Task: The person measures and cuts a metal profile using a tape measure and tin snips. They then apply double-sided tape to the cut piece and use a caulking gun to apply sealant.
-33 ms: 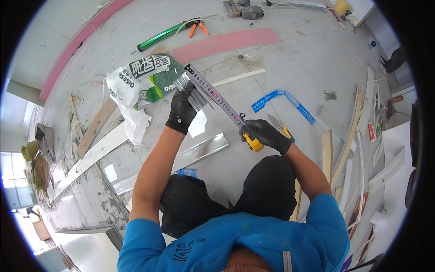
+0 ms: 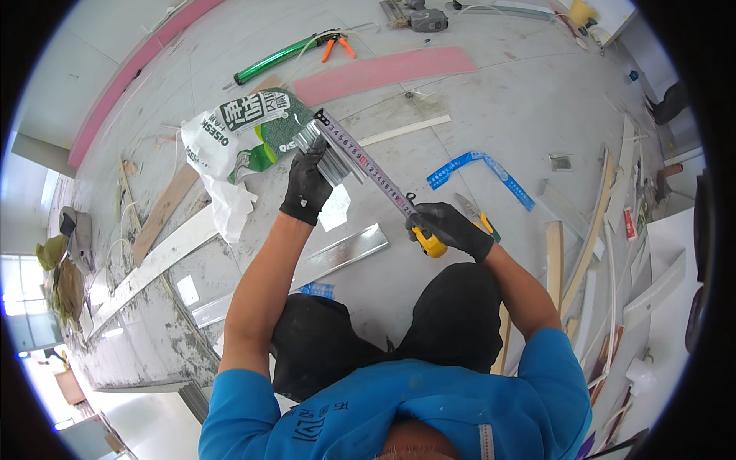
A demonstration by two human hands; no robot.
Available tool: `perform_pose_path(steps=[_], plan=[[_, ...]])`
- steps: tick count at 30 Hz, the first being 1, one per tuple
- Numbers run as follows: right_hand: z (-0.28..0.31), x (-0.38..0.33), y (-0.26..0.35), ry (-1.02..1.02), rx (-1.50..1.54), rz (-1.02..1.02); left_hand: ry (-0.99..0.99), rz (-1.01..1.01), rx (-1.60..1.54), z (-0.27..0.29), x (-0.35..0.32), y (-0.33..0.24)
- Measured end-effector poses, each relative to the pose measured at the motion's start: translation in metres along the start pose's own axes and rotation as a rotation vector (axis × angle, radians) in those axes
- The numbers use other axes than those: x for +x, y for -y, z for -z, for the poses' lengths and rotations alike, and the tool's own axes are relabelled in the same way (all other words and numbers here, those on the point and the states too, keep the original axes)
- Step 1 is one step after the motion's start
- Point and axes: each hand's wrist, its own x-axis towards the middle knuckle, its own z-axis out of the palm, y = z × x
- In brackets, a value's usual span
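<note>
My gloved left hand (image 2: 309,184) is closed around a short piece of shiny, ridged metal profile (image 2: 337,166). In my right hand (image 2: 454,230), also gloved in black, is a yellow tape measure (image 2: 431,244), gripped by its case. The pulled-out blade (image 2: 372,166) runs slantwise between the hands, its hooked end at the far end of the metal profile. Behind the left hand lies a crumpled white and green printed bag (image 2: 257,130). Yellow-handled snips (image 2: 484,218) rest on the floor just beyond the right hand.
A longer shiny metal strip (image 2: 330,259) lies before my knees. Farther off are a pink board (image 2: 383,75), a green caulking gun (image 2: 284,61) and a grey power tool (image 2: 425,21). A bent blue strip (image 2: 483,165) is ahead; wooden strips (image 2: 553,257) lie at right.
</note>
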Motion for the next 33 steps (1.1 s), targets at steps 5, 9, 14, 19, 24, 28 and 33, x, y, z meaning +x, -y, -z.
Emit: perform_pose_path(steps=[5,9,14,19,24,28,33], plan=[[-0.008,0.001,0.001,0.016,-0.011,-0.023,0.024,-0.012,-0.066,0.020,0.003,-0.006],[-0.003,0.002,0.000,0.006,-0.152,0.091,-0.016,-0.074,-0.018,0.020,0.007,-0.006],[-0.004,0.001,0.013,0.010,-0.232,0.100,-0.081,-0.039,-0.019,0.019,0.004,-0.005],[-0.005,0.001,0.010,-0.016,-0.170,0.055,-0.104,-0.036,-0.009,0.010,0.002,-0.005],[-0.006,0.001,0.008,-0.035,-0.165,0.053,-0.156,-0.037,0.019,-0.001,0.000,-0.004],[-0.008,0.002,0.005,-0.027,-0.145,0.008,-0.166,-0.043,0.024,0.002,0.000,-0.004],[-0.008,0.002,0.000,-0.036,-0.165,0.024,-0.193,-0.064,0.024,-0.002,0.000,-0.001]])
